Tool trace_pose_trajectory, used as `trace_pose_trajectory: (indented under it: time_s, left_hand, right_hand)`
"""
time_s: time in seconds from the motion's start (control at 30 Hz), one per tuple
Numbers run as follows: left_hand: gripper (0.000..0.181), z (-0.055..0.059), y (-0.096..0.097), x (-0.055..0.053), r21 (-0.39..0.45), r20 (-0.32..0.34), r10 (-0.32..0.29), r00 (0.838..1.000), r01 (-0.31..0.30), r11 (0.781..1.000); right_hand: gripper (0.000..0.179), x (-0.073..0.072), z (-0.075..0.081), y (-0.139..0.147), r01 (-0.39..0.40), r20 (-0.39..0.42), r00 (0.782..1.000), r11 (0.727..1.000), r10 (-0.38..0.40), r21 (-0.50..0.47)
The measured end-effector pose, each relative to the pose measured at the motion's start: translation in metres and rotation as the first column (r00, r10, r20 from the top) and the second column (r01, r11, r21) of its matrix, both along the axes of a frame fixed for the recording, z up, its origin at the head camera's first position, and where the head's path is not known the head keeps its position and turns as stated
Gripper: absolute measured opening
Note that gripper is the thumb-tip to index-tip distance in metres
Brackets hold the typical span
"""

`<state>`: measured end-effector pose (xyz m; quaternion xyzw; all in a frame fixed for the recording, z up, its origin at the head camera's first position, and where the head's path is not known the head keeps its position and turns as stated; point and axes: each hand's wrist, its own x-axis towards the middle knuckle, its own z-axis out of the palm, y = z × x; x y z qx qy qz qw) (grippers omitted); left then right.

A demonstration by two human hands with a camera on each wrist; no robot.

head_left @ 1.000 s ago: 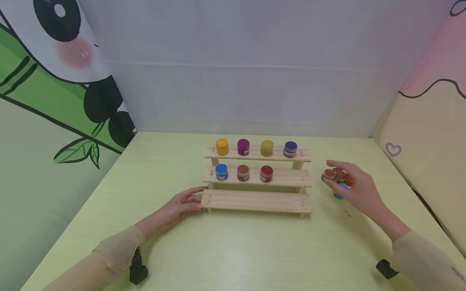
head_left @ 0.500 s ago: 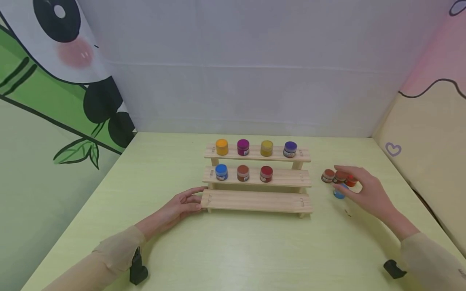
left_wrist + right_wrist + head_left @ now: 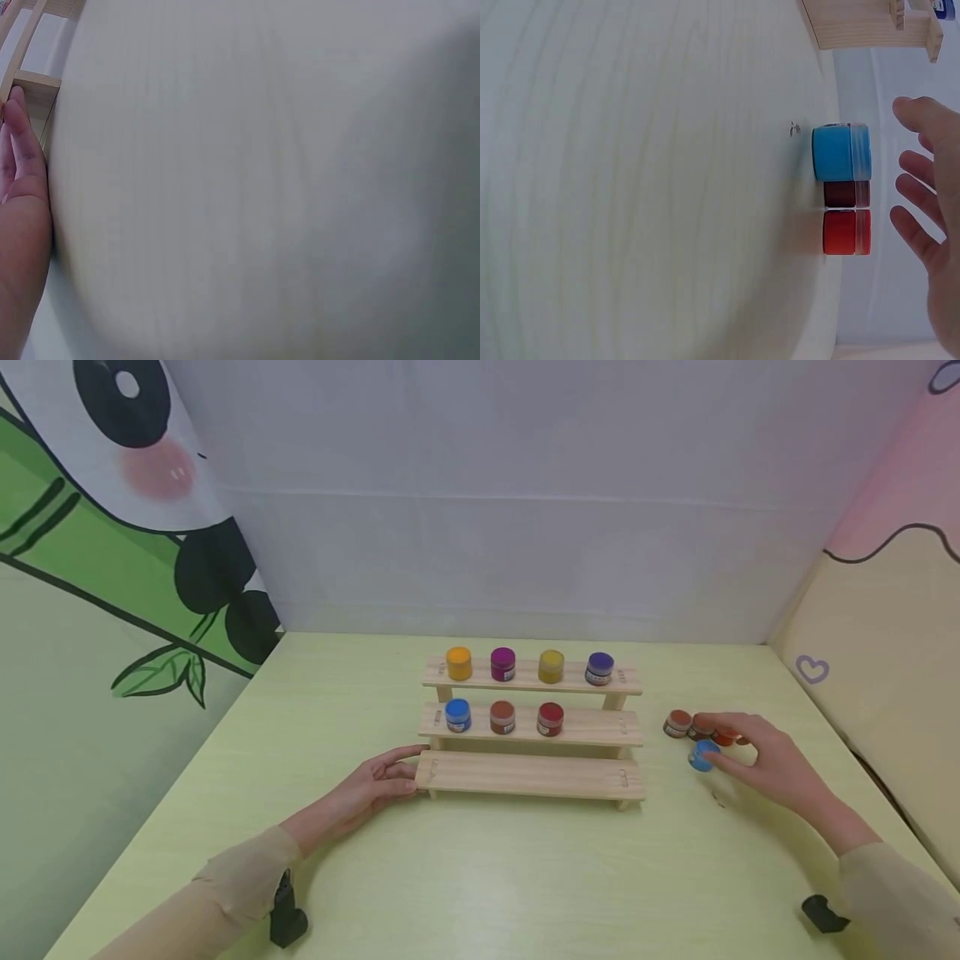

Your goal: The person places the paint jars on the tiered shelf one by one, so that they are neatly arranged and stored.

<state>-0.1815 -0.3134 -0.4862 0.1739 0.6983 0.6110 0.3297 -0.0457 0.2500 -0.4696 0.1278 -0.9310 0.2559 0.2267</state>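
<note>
At the left end of the three-tier wooden display rack, my left hand grips the lowest shelf, thumb at its front. The left wrist view shows that hand's fingers against the rack's end. My right hand hovers over a small group of paint jars with fingers spread and nothing between them. Nearest its thumb is a blue paint jar. Behind stand a brown jar, a dark brown jar and a red jar, partly covered by the fingers in the head view.
Orange, purple, yellow and dark blue jars line the top shelf. The middle shelf bears a blue jar, a brown jar and a dark red jar. A pale wall rises behind the table.
My right hand has moved right and slightly toward me, from above the brown jar to above the blue and red ones. The left hand stays on the rack.
</note>
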Motion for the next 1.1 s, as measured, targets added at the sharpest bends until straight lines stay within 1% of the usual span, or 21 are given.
trace_pose_trajectory:
  time_s: [0.17, 0.3, 0.47, 0.63, 0.83, 1.1]
  left_hand:
    - [0.071, 0.0, 0.002, 0.001, 0.0, -0.012, 0.013, 1.0, -0.013, 1.0]
    - [0.069, -0.001, 0.003, 0.004, 0.015, -0.032, 0.023, 0.999, -0.023, 1.0]
    - [0.068, -0.001, 0.004, 0.007, 0.01, -0.063, 0.028, 0.998, -0.028, 1.0]
    - [0.068, -0.001, 0.005, 0.01, -0.004, -0.098, 0.022, 0.995, -0.023, 1.0]
    - [0.068, 0.001, 0.006, 0.013, -0.018, -0.11, 0.021, 0.994, -0.023, 1.0]
    - [0.073, 0.003, 0.007, 0.013, -0.045, -0.127, 0.003, 0.992, -0.008, 0.999]
  right_hand:
    - [0.054, 0.001, -0.002, 0.004, 0.01, 0.035, 0.999, 1.0, -0.01, 0.008]
    - [0.055, 0.001, -0.003, 0.007, 0.014, 0.063, 0.998, 0.999, -0.016, 0.036]
    - [0.056, 0.0, -0.006, 0.009, -0.018, 0.096, 0.995, 0.997, 0.01, 0.079]
    - [0.054, -0.001, -0.007, 0.01, -0.049, 0.106, 0.994, 0.995, 0.04, 0.088]
    - [0.055, -0.002, -0.008, 0.01, -0.042, 0.116, 0.993, 0.995, 0.031, 0.09]
    - [0.051, -0.003, -0.008, 0.009, -0.019, 0.159, 0.987, 0.995, 0.003, 0.094]
